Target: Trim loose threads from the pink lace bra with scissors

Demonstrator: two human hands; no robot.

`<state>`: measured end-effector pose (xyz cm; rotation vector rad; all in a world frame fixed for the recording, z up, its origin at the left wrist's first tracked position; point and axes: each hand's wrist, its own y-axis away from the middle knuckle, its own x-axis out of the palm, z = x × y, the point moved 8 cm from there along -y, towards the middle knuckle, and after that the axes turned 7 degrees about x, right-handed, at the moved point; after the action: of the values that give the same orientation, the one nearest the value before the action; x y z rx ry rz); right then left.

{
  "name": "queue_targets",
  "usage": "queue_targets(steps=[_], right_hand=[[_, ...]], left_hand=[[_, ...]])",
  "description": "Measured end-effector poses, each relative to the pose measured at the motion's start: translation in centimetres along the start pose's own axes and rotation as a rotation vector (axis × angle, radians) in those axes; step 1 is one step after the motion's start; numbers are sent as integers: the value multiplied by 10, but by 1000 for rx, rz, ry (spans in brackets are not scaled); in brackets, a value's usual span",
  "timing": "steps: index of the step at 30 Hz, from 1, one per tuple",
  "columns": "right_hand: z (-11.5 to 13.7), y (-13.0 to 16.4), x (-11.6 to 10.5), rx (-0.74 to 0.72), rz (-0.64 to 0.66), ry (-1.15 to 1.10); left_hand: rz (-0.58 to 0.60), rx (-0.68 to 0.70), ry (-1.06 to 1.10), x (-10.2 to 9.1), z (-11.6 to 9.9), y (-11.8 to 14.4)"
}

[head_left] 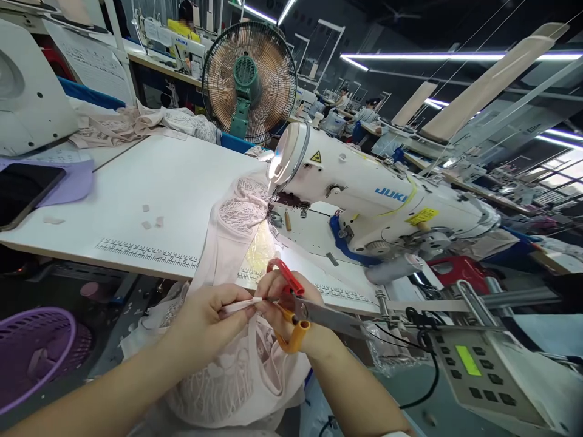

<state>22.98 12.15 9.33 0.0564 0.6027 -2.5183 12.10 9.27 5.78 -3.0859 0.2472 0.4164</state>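
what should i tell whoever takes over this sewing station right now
Left hand: pinching a thin white strap between its fingertips.
Right hand: holding scissors with red and orange handles, and touching the strap's end.
Pink lace garment: draped from under the sewing machine needle, over the table edge into the lap.
Done: cannot tell whether the strap is cut.
Left: strap in hand, garment at the machine.

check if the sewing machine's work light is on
On: the lamp at the sewing machine head glows, brightening the pink lace garment beneath.
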Motion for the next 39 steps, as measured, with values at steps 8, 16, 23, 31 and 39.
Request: queue_targets(steps=[8,16,23,31,39], right_hand=[[-13,0,-1,149,62,-21],[-22,-4,1,277,69,-157],[-25,-5,-2,326,16,-118],[-32,-1,-7,415,-26,128],[-48,22,-3,507,564,220]], left_hand=[[-163,565,-544,-5,-29,11],[-27,322,-362,-3,-18,-2],[172,-119,110,10,11,-6],[68,-123,178,7,11,-9],[156,-207,345,4,22,-8]])
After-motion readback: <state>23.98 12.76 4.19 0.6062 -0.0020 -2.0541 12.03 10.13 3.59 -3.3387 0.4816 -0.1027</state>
